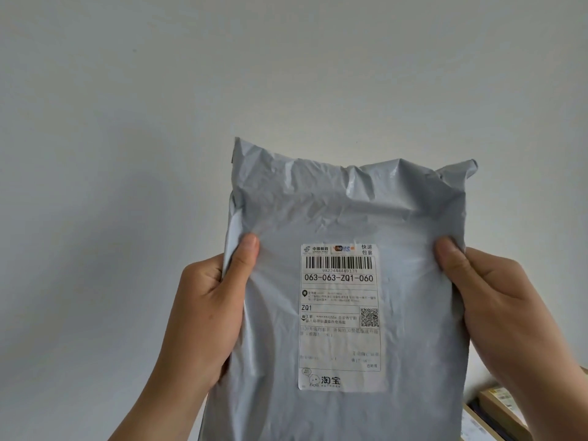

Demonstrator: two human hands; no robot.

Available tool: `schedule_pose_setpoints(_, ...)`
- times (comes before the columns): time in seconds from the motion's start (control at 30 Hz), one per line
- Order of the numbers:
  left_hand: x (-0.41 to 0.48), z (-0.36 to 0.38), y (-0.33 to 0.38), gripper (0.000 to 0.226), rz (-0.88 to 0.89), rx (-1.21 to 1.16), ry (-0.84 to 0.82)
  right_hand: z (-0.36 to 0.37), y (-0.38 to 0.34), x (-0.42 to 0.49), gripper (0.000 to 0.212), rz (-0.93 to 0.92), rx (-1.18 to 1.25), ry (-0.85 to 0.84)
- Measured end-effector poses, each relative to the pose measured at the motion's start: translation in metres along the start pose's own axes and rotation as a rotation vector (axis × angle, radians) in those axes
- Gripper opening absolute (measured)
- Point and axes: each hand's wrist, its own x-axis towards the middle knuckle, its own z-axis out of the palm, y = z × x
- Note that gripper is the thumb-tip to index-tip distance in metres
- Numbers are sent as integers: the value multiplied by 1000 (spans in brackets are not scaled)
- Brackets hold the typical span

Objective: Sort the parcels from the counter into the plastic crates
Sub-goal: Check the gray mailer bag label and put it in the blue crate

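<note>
You are facing a white shipping label [339, 316] on the grey mailer bag [343, 211], showing "CHINA POST", barcode number 9822444489139, "063-063-ZQ1-060", "ZQ1" and the 淘宝 logo.

A grey plastic mailer parcel [346, 218] is held upright in front of a plain pale wall [159, 122], filling the frame from its centre toward 6 o'clock. The left hand [203, 316] grips its edge at 9 o'clock, thumb pressed on the front; the right hand [496, 300] grips the opposite edge at 3 o'clock the same way. A white shipping label [339, 316] sits on the parcel's lower front, with a barcode, the code 063-063-ZQ1-060, a QR square and a Taobao logo. The bag's top is crumpled. At 5 o'clock, beyond the right forearm, cardboard boxes [499, 405] show partly
</note>
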Motion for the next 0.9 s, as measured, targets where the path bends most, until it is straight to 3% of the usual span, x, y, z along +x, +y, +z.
schedule_pose_setpoints(0.2, 4, -12, -9, 92, -48, -71, -32, 5, 0, 1, 100, -35, -28, -13)
schedule_pose_setpoints(0.33, 4, -19, -7, 89, -48, -92, -41, 8, -4, 0, 95, -53, -40, 0)
schedule_pose_setpoints(0.47, 12, -21, -23, 100, -77, -87, -75, 23, 4, 6, 91, -50, 1, -35)
schedule_pose_setpoints(0.6, 25, -17, -63, 105, -171, -39, -89, 48, 41, 24, 64, 52, 24, -82)
schedule_pose_setpoints(0.67, 30, -13, -83, 100, -196, 12, -90, 58, 59, 31, 55, 112, 30, -102)
schedule_pose_setpoints(0.8, 30, -7, -103, 88, -228, 84, -140, 63, 74, 32, 60, 148, -17, -92)
schedule_pose_setpoints(0.9, 20, -4, -113, 28, -109, 195, -143, 51, 74, 19, 58, 98, -176, -65)
